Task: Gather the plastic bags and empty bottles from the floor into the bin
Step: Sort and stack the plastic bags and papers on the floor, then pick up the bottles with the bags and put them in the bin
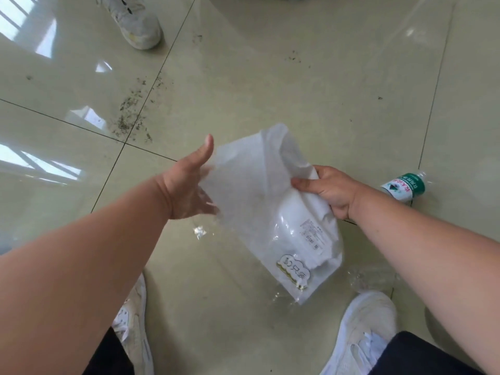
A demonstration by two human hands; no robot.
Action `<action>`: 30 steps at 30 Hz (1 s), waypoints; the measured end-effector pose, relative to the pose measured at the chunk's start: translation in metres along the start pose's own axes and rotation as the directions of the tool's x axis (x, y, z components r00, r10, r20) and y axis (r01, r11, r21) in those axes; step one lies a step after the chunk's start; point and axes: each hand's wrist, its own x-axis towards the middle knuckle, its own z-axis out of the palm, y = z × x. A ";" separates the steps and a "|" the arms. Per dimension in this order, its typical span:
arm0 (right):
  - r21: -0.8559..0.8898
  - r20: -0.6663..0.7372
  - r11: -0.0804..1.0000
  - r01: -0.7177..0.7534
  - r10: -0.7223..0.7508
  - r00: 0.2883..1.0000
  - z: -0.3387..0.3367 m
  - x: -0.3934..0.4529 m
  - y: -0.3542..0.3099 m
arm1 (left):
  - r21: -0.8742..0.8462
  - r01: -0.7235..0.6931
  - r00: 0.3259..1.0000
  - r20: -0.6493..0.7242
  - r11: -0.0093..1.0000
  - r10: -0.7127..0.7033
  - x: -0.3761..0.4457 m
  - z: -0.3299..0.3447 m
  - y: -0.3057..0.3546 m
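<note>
A bundle of white and clear plastic bags [273, 207] hangs above the tiled floor in the middle of the view. My right hand [327, 190] grips its right edge. My left hand [189, 185] is at its left edge, thumb up and fingers spread, partly behind the clear film; whether it grips the film is unclear. An empty clear bottle with a green and white label [404, 186] lies on the floor just right of my right hand. Crumpled clear plastic [370, 280] lies on the floor by my right shoe. No bin is in view.
My two white shoes [362, 334] stand at the bottom of the view. Another person's pale shoe [138, 20] is at the top left. Dark crumbs [132, 115] are scattered over the glossy beige tiles left of centre.
</note>
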 end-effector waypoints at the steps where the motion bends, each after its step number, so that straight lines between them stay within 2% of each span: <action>1: 0.042 -0.050 0.999 -0.005 0.007 0.999 -0.001 0.000 0.005 | -0.056 -0.006 1.000 0.030 0.998 0.008 0.003 0.000 -0.005; 3: 0.150 -0.164 0.989 0.004 0.021 0.986 0.000 0.000 0.015 | -0.155 -0.051 0.986 0.152 0.987 0.075 0.009 0.014 -0.012; 5: 0.256 -0.307 0.966 0.046 0.036 0.951 0.005 0.002 0.025 | -0.183 -0.123 0.974 0.166 0.975 0.154 0.020 0.036 -0.018; 7: 0.272 -0.423 0.960 0.060 0.064 0.904 0.012 0.001 0.029 | -0.099 -0.201 0.950 0.224 0.975 0.219 0.030 0.061 -0.020; 9: 0.253 -0.462 0.967 0.042 0.083 0.883 0.019 -0.001 0.030 | 0.034 -0.311 0.926 0.234 0.950 0.295 0.041 0.081 -0.024; 11: 0.243 -0.434 0.968 0.060 0.053 0.899 0.023 -0.005 0.028 | 0.217 -0.409 0.912 0.074 0.886 0.403 0.055 0.094 -0.029; 13: 0.152 -0.368 0.987 0.059 0.001 0.930 0.020 -0.007 0.020 | 0.327 -0.365 0.873 -0.204 0.872 0.442 0.066 0.098 -0.035; 15: 0.016 -0.284 0.999 0.042 -0.036 0.958 0.007 -0.012 0.007 | 0.308 -0.307 0.841 -0.356 0.901 0.408 0.072 0.093 -0.039; 16: -0.098 -0.315 0.994 0.047 -0.076 0.946 -0.005 -0.014 -0.002 | 0.302 -0.288 0.838 -0.380 0.909 0.391 0.074 0.089 -0.040; 17: -0.267 -0.415 0.963 0.042 -0.154 0.897 -0.023 -0.015 -0.012 | 0.304 -0.273 0.836 -0.394 0.913 0.382 0.075 0.085 -0.041; 18: -0.445 -0.570 0.895 -0.037 -0.251 0.783 -0.047 -0.016 -0.020 | 0.315 -0.264 0.830 -0.407 0.912 0.381 0.077 0.081 -0.041; 19: -0.546 -0.722 0.814 -0.195 -0.340 0.603 -0.072 -0.017 -0.026 | 0.328 -0.259 0.823 -0.418 0.909 0.385 0.077 0.079 -0.041; 20: -0.529 -0.824 0.763 -0.372 -0.358 0.439 -0.094 -0.020 -0.026 | 0.340 -0.251 0.813 -0.433 0.906 0.388 0.078 0.078 -0.042; 21: -0.422 -0.899 0.763 -0.489 -0.281 0.336 -0.114 -0.022 -0.019 | 0.345 -0.238 0.808 -0.449 0.908 0.382 0.078 0.077 -0.044; 22: -0.289 -0.943 0.783 -0.551 -0.133 0.305 -0.126 -0.025 -0.006 | 0.342 -0.222 0.806 -0.463 0.913 0.369 0.078 0.077 -0.046; 24: -0.089 -0.921 0.844 -0.529 0.132 0.367 -0.130 -0.029 0.034 | 0.321 -0.194 0.810 -0.481 0.927 0.336 0.079 0.078 -0.052; 25: -0.038 -0.891 0.893 -0.448 0.173 0.420 -0.126 -0.032 0.055 | 0.309 -0.179 0.810 -0.493 0.934 0.318 0.080 0.077 -0.056; 27: -0.036 -0.866 0.961 -0.273 0.106 0.489 -0.112 -0.036 0.080 | 0.290 -0.158 0.807 -0.513 0.944 0.293 0.081 0.076 -0.060; 29: -0.154 -0.833 0.975 -0.163 -0.039 0.552 -0.092 -0.032 0.079 | 0.276 -0.149 0.803 -0.527 0.950 0.279 0.082 0.074 -0.062; 30: -0.219 -0.780 0.970 -0.104 -0.110 0.617 -0.078 -0.029 0.072 | 0.265 -0.149 0.799 -0.536 0.953 0.274 0.082 0.074 -0.062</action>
